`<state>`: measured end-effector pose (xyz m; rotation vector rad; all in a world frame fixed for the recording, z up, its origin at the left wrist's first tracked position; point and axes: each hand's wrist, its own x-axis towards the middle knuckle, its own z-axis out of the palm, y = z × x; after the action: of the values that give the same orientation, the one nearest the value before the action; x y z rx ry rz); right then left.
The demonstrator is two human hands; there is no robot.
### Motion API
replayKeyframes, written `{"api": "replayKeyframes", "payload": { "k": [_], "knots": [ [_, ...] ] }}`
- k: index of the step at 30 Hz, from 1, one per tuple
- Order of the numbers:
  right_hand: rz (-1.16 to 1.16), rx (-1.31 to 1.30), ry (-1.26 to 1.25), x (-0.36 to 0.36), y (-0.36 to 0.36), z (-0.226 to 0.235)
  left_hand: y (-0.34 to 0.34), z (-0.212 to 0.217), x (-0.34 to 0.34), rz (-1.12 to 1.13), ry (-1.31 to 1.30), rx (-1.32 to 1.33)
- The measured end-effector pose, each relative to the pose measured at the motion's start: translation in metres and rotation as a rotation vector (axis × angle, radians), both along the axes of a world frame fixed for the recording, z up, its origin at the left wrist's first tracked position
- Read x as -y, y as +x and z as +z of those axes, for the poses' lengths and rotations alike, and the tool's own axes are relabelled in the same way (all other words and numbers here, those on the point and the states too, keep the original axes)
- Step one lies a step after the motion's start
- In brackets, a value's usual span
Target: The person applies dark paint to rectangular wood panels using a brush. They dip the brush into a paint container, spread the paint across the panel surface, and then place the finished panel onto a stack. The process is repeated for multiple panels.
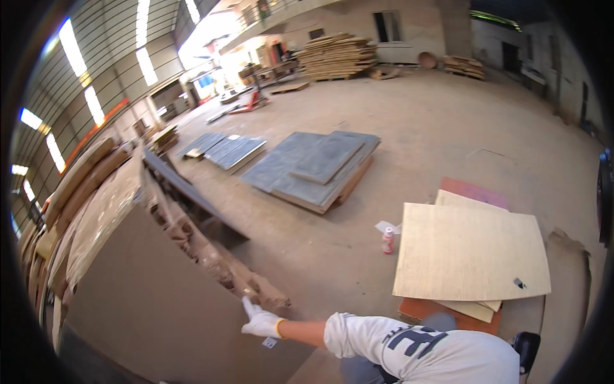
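Stacks of rough tan boards lean along the far left, under the striped wall of the hall. Just right of them stands a large grey-brown sheet of board, upright on its edge and tilted a little, its ragged upper edge running down to the right, with crumbled brown scraps lying along that edge. At the lower right corner of this sheet sits the one hand in view, in a white work glove with a yellow cuff. Whether it is the left or the right hand cannot be told, since the arm in a white printed sleeve reaches in from the lower right. The gloved fingers lie flat and together, pointing up-left, pressed against the sheet's top corner; the palm rests on the face of the sheet, with no closed grasp to be seen.

Further right, on the dusty concrete floor, lies a low pile of dark grey panels. Right again stands a small red and white bottle, just beside a pale plywood sheet laid flat over reddish boards.
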<state>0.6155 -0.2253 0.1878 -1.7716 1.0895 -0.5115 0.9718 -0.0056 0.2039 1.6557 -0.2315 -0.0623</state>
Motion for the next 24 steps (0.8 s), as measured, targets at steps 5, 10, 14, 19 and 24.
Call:
{"api": "replayKeyframes", "payload": {
  "k": [5, 10, 14, 19, 24],
  "knots": [
    [0.074, 0.176, 0.082, -0.014, 0.005, 0.019, 0.071, -0.014, -0.026, 0.090, 0.103, 0.267],
    [-0.031, 0.088, 0.181, -0.065, -0.094, 0.013, 0.002, -0.048, -0.026, 0.357, 0.294, 0.266],
    [-0.433, 0.382, 0.142, -0.123, -0.224, -0.065, -0.137, -0.081, 0.006, 0.055, 0.312, 0.530],
    [-1.232, 0.687, 0.102, -0.251, -0.397, -0.119, -0.311, -0.110, 0.060, -0.613, 0.298, 0.939],
    [-1.835, 0.721, -0.031, -0.382, -0.480, -0.098, -0.436, -0.110, 0.143, -1.203, 0.012, 0.909]
  ]
}}
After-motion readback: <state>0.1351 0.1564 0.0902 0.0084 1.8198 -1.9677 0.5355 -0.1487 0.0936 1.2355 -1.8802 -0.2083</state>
